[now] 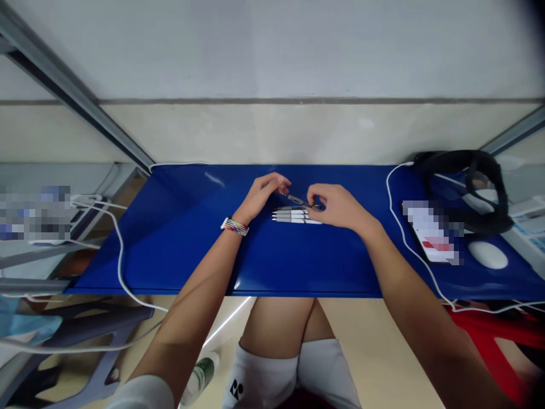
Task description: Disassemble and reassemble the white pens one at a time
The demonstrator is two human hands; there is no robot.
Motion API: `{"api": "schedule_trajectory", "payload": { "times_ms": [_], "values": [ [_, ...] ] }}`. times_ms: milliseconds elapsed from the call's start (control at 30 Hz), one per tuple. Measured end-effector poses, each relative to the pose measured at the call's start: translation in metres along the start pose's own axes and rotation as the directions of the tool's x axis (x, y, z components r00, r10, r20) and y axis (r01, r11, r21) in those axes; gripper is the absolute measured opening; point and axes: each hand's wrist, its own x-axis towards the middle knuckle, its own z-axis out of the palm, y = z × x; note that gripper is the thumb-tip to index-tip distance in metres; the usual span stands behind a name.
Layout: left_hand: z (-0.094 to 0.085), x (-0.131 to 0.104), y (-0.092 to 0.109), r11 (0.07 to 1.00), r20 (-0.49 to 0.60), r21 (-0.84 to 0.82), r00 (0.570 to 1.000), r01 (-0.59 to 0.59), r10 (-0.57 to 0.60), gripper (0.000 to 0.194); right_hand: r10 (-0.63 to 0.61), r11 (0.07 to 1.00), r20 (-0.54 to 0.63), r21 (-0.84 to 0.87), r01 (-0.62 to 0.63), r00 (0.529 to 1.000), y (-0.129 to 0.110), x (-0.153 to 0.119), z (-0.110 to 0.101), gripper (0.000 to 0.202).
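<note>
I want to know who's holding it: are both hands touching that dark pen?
Touching. The head view shows the left hand pinching one end of the dark pen and the right hand pinching the other.

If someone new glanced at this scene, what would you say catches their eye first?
The bright blue table fills the middle. At its centre the left hand and right hand hold a dark pen between them, above a row of white pens. A black strap lies far right.

The blue table [179, 238] looks smooth and glossy, catching light at its front edge. The white pens [293, 216] appear plastic; the white cable [120, 255] rubbery; the wristband [234, 226] woven cloth.
</note>
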Motion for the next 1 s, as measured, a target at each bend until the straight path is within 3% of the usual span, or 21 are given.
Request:
{"api": "schedule_trajectory", "payload": {
  "times_ms": [133, 267, 367, 433, 567, 800, 1000],
  "values": [
    [0.007, -0.001, 0.004, 0.999, 0.013, 0.044, 1.0, -0.012, 0.012, 0.039, 0.091, 0.996, -0.133, 0.033, -0.088, 0.987, 0.016, 0.002, 0.004, 0.008],
    [0.01, 0.0, 0.0, 0.988, -0.018, 0.141, 0.998, -0.065, 0.068, 0.031, 0.059, 0.998, -0.229, 0.02, -0.056, 0.972, 0.029, 0.008, 0.013, 0.006],
    [0.008, 0.002, -0.004, 0.984, -0.093, 0.159, 0.991, -0.084, 0.099, 0.024, 0.063, 0.987, -0.278, 0.161, -0.018, 0.959, 0.041, 0.014, 0.019, 0.007],
    [0.006, 0.003, -0.007, 0.99, -0.12, 0.125, 0.989, -0.07, 0.085, 0.022, 0.134, 0.931, -0.27, 0.365, -0.028, 0.954, 0.049, 0.019, 0.023, 0.016],
    [0.001, 0.006, -0.015, 0.998, -0.155, 0.016, 0.986, -0.055, 0.056, 0.024, 0.265, 0.729, -0.234, 0.684, -0.035, 0.935, 0.063, 0.026, 0.028, 0.027],
    [-0.001, 0.01, -0.023, 0.998, -0.208, 0.01, 0.976, -0.061, 0.062, 0.026, 0.376, 0.549, -0.172, 0.833, -0.069, 0.91, 0.074, 0.029, 0.03, 0.03],
    [-0.001, 0.01, -0.022, 0.999, -0.241, 0.012, 0.97, -0.042, 0.044, 0.027, 0.406, 0.498, -0.193, 0.866, -0.039, 0.893, 0.079, 0.03, 0.033, 0.028]
  ]
}}
